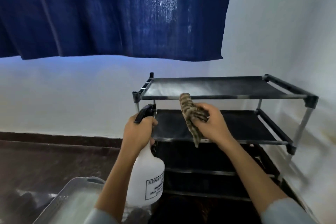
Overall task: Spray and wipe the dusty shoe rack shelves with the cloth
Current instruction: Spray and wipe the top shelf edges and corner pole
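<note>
Left hand (139, 131) grips the spray bottle (146, 174) just left of the shoe rack (225, 96); right hand (212, 123) clutches the striped cloth (190, 114) before its middle shelf

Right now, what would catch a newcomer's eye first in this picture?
The big dark blue curtain fills the top of the view. Below it, the black metal-framed shoe rack stands against the white wall, its top shelf pale with dust. In front, the left hand grips a white spray bottle and the right hand holds a striped brown cloth.
</note>
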